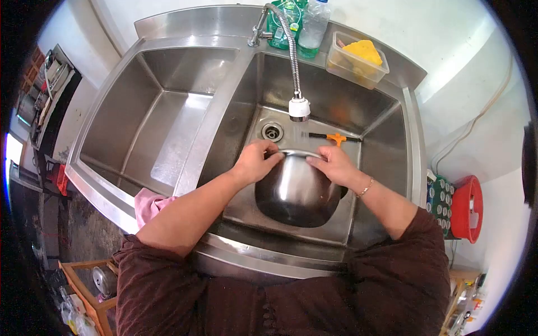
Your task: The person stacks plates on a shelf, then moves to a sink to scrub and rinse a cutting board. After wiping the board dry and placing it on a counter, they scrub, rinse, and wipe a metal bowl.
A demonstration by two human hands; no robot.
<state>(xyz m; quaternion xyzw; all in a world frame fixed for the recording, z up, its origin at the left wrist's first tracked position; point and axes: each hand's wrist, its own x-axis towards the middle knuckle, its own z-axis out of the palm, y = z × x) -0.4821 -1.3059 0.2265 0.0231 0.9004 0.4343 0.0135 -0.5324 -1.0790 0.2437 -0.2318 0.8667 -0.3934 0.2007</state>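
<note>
We hold a steel bowl (296, 190) in the right-hand basin of the double sink (224, 84), its rounded outside turned toward us and its rim away. Our left hand (255, 161) curls over the rim on the left, fingers closed on the edge; our right hand (334, 164) grips the rim on the right the same way, a thin bracelet (365, 189) at its wrist. Just beyond the fingers of both hands hangs the white spray head (299, 108) of the flexible tap hose (291, 50). Beyond the left hand lies the drain (272, 131); beyond the right hand an orange-handled tool (335, 138) rests on the basin floor. Farther off, on the sink's back ledge, stand a green bottle (283, 22), a clear bottle (311, 25) and a clear tub holding a yellow sponge (363, 53). Left of our left forearm a pink cloth (147, 203) hangs on the sink's front edge.
</note>
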